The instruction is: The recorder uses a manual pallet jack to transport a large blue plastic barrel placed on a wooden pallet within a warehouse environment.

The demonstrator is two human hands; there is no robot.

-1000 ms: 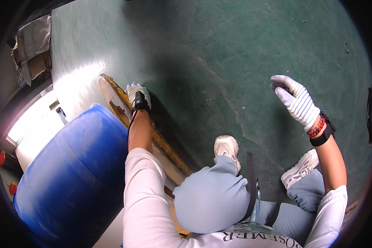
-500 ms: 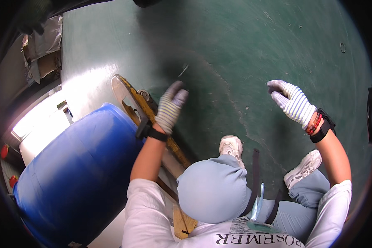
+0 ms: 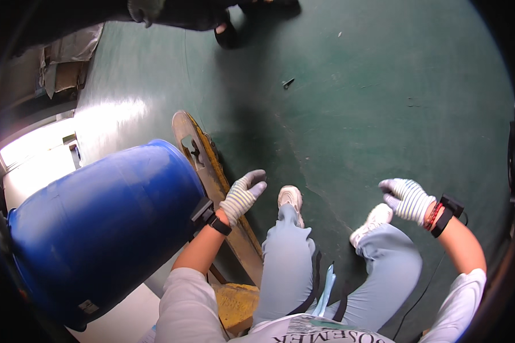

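My left hand (image 3: 244, 195), in a striped knit glove, hovers beside the right edge of a worn yellow-and-grey pallet jack fork (image 3: 212, 166), its fingers and thumb apart with nothing between them. On the other side, my right hand (image 3: 405, 198) wears a matching glove and hangs over the green floor (image 3: 349, 137), near my right shoe (image 3: 373, 223). Its fingers are loosely bent, the thumb stands apart, and it looks empty. A large blue plastic drum (image 3: 109, 223) lies tilted in view to the left of my left arm, beside the fork.
Another person's dark-clothed leg (image 3: 189, 14) and dark shoe (image 3: 226, 35) are at the top. A small metal object (image 3: 288, 83) lies on the floor ahead. Stacked packaging (image 3: 68, 63) stands at the far left. A thin black cable (image 3: 422, 288) runs by my right leg.
Both hands have come lower in view, closer to my body, and stay empty. My legs show straighter and shifted. The other person's leg and shoe have come further into view.
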